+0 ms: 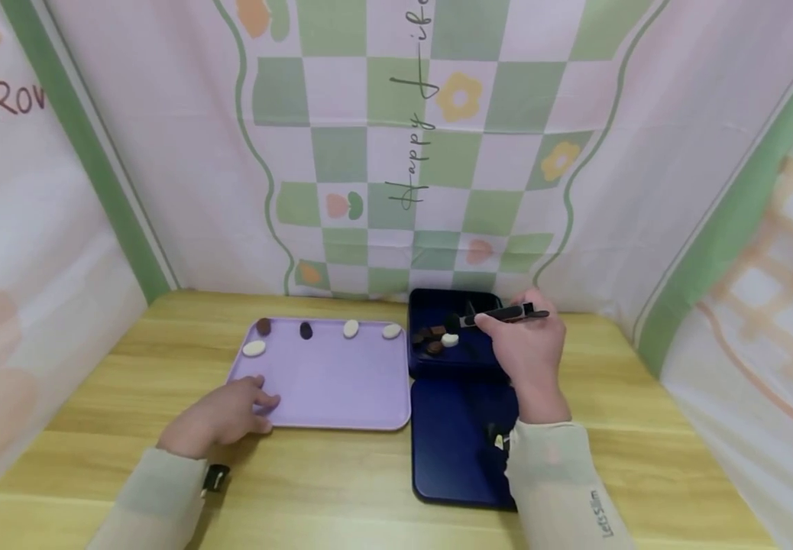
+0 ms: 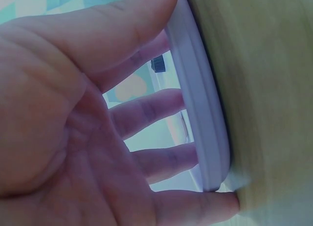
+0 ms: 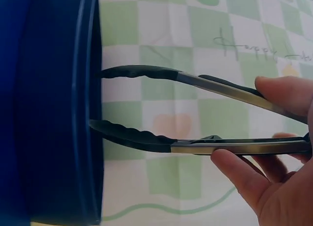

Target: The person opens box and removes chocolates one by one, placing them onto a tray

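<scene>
My left hand (image 1: 224, 412) holds the near left corner of a lilac tray (image 1: 335, 389). In the left wrist view its thumb touches the outer rim, with fingers spread over the far side. Along the tray's far and left edges lie white oval pieces (image 1: 351, 328), a brown piece (image 1: 263, 327) and a black piece (image 1: 305, 330). My right hand (image 1: 532, 347) grips black-tipped metal tongs (image 3: 215, 147) between thumb and fingers. Their tips stand apart at the rim of a dark blue box (image 3: 58, 108), nothing visible between them. Inside the box are a white piece (image 1: 450, 340) and several brown ones (image 1: 435, 348).
A flat dark blue lid or tray (image 1: 451, 458) lies in front of the box, partly under my right forearm. The box adjoins the tray's right side. A printed checkered cloth (image 1: 396, 153) hangs behind the wooden table (image 1: 328, 489).
</scene>
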`<state>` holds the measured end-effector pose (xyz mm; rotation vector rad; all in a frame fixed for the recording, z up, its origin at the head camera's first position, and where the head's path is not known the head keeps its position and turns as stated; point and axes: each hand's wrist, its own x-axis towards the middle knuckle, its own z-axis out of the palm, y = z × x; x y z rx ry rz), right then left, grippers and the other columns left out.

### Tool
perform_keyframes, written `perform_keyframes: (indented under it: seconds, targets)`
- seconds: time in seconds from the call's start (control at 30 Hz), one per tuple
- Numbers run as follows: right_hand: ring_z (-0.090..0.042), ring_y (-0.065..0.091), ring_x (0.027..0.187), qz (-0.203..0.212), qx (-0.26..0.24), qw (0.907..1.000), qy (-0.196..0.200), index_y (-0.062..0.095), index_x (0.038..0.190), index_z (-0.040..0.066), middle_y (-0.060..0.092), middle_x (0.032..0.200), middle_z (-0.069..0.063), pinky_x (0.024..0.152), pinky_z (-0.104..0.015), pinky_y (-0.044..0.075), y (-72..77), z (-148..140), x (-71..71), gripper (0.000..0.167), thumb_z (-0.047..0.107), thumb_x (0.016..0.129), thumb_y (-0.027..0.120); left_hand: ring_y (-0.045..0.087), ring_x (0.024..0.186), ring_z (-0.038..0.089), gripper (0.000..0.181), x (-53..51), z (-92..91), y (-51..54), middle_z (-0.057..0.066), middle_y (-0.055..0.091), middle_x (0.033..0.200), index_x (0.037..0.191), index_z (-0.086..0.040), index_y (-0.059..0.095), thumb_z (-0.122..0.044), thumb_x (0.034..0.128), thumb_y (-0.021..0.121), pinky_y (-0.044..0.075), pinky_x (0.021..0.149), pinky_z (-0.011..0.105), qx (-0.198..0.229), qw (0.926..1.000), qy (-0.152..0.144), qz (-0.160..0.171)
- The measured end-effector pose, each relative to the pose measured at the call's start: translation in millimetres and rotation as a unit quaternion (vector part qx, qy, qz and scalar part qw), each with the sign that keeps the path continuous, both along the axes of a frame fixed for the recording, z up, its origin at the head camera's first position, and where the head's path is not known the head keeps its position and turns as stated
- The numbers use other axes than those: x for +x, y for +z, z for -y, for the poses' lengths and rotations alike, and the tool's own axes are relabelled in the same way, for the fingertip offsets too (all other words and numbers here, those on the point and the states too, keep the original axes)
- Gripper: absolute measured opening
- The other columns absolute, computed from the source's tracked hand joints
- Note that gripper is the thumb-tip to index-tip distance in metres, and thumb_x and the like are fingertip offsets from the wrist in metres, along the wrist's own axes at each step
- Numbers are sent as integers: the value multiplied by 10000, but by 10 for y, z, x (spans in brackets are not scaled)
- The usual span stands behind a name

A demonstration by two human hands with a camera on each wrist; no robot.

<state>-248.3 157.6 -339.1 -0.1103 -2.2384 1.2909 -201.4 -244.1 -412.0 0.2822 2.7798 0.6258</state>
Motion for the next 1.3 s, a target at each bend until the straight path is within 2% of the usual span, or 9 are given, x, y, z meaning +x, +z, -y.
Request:
perform_keyframes:
  seconds: [0.2, 0.4, 0.53, 0.7, 0.97, 1.1, 1.23, 1.3]
  targets:
    - [-309, 561, 851, 352, 277, 9990, 79, 508, 867, 65, 544, 931, -133, 706, -411, 474, -109, -18, -83, 417, 198, 752, 887, 335, 1335, 556, 387, 1, -9, 9, 339, 384, 1468, 1225, -62, 706, -146, 855, 780, 244, 1101, 656, 2, 10000, -5, 3]
    - [-335, 587, 863, 402, 350, 9984, 164, 555, 941, 73, 558, 992, -125, 715, -428, 501, -256, -7, -184, 408, 197, 743, 890, 324, 1342, 554, 382, 0, -14, 8, 326, 378, 1480, 1228, -76, 708, -147, 859, 778, 243, 1099, 659, 1, 9999, 102, 77]
    - [-339, 565, 869, 319, 518, 9981, 91, 545, 898, 74, 547, 970, -118, 742, -446, 487, -276, -19, -202, 388, 181, 744, 885, 319, 1349, 547, 380, -13, -9, -15, 320, 373, 1486, 1229, -83, 709, -147, 861, 777, 243, 1102, 655, -18, 9999, 138, 99]
    - [-332, 551, 860, 206, 743, 9970, -72, 524, 827, 81, 555, 905, -111, 754, -478, 470, -228, -46, -178, 378, 168, 743, 882, 331, 1339, 552, 386, -23, -2, -27, 335, 375, 1476, 1225, -72, 708, -145, 853, 780, 242, 1105, 650, -4, 10000, 59, 10]
    - [-312, 524, 815, 100, 1109, 9938, 5, 497, 782, 92, 524, 859, -98, 728, -463, 468, -244, -66, -192, 392, 173, 738, 878, 335, 1337, 551, 377, -15, 1, -43, 332, 377, 1476, 1225, -70, 708, -137, 860, 774, 244, 1105, 648, 4, 10000, 61, 0]
    - [-319, 550, 799, -62, 1072, 9941, -119, 514, 762, 96, 544, 839, -104, 727, -480, 484, -258, -103, -197, 380, 167, 725, 885, 331, 1338, 553, 377, -17, 0, -51, 334, 373, 1478, 1226, -70, 708, -137, 861, 774, 245, 1103, 651, 11, 10000, 72, 1]
    - [-351, 578, 827, -161, 810, 9959, -374, 533, 781, 86, 573, 861, -127, 756, -505, 495, -248, -160, -190, 373, 157, 714, 892, 323, 1346, 549, 375, -15, -3, -55, 324, 369, 1487, 1230, -77, 707, -137, 865, 772, 239, 1106, 649, 22, 9999, 123, 41]
    - [-347, 580, 847, -83, 600, 9971, -456, 531, 803, 84, 579, 882, -125, 770, -496, 495, -236, -187, -188, 379, 166, 720, 892, 321, 1347, 549, 374, -15, -4, -55, 322, 370, 1488, 1229, -78, 708, -137, 865, 772, 238, 1106, 650, 22, 9999, 132, 35]
